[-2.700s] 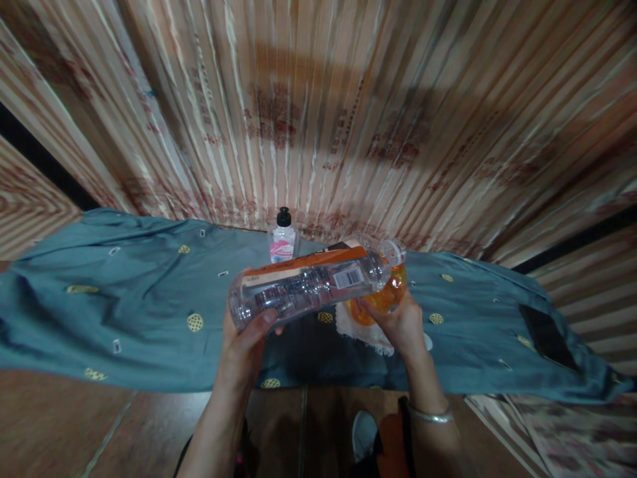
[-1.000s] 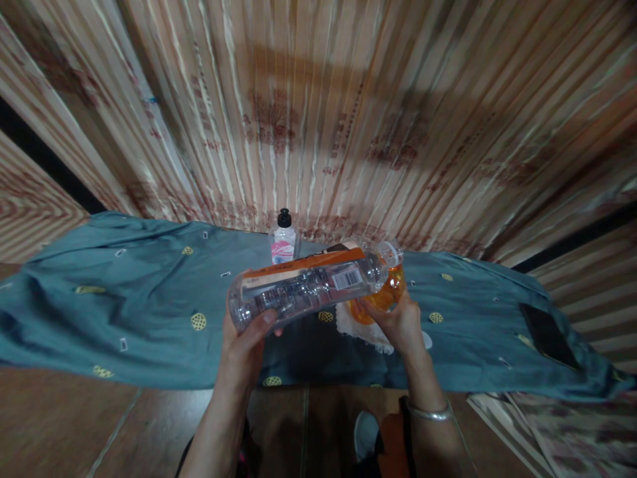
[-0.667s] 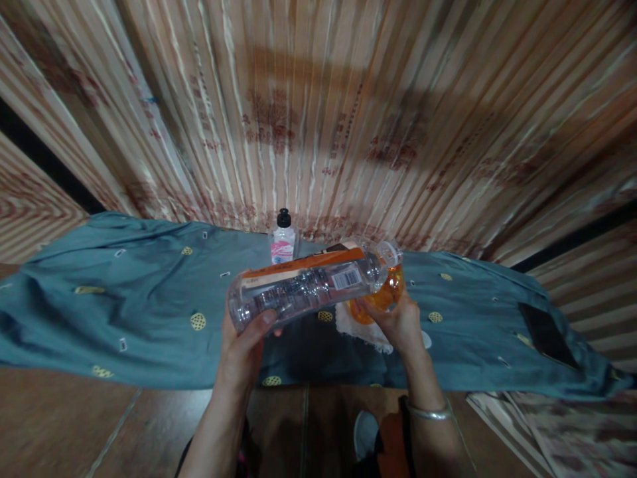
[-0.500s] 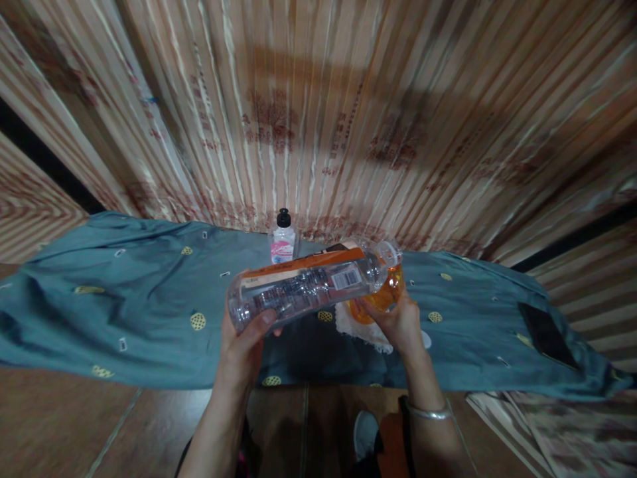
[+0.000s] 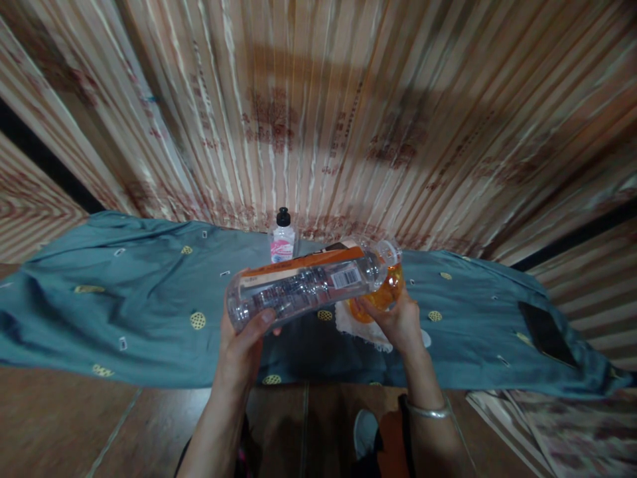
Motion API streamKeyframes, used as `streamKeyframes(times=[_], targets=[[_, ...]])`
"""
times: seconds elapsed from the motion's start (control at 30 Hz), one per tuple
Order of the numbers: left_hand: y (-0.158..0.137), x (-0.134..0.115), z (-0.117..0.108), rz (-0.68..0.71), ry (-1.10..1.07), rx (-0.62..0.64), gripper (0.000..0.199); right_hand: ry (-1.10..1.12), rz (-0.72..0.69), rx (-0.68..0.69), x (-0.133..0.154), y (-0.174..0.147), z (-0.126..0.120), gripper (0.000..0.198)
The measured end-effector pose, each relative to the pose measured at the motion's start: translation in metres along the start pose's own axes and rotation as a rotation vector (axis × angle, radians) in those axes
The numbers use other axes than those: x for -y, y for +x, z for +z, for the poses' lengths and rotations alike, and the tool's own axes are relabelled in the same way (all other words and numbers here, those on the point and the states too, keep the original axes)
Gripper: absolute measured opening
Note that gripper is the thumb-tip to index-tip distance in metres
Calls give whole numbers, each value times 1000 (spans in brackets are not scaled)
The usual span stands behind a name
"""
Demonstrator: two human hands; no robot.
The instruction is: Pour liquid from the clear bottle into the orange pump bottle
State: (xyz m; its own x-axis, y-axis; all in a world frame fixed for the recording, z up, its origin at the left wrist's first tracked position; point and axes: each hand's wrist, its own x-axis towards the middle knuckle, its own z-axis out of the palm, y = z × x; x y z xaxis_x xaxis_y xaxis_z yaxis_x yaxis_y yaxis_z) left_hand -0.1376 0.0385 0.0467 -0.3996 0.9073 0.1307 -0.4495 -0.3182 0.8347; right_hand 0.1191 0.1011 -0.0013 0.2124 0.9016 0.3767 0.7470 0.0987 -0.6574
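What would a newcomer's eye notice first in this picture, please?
First, the clear bottle, tilted nearly sideways at the centre, held in the left fingers. Next, the bright orange vessel, partly hidden by the bottle's neck end and held in the right fingers. Farther back, a black-capped bottle with a pink-and-white label stands upright on the teal patterned cloth.

Silver bangle (image 5: 428, 413), seemingly grey shoe (image 5: 365, 433)

Orange-banded bottle (image 5: 304, 285), yellow-patterned teal cloth (image 5: 149, 292)
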Motion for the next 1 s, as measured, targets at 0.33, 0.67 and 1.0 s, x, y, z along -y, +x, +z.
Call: streamKeyframes(times=[0.33, 0.67, 1.0], targets=[[1, -2, -2, 10, -19, -13, 61, 2, 11, 16, 0, 0, 0, 84], [0, 2, -10, 34, -32, -20, 64, -13, 6, 29, 2, 0, 0, 86], [-1, 1, -11, 42, -12, -27, 66, -29, -28, 19, -1, -1, 1, 84]])
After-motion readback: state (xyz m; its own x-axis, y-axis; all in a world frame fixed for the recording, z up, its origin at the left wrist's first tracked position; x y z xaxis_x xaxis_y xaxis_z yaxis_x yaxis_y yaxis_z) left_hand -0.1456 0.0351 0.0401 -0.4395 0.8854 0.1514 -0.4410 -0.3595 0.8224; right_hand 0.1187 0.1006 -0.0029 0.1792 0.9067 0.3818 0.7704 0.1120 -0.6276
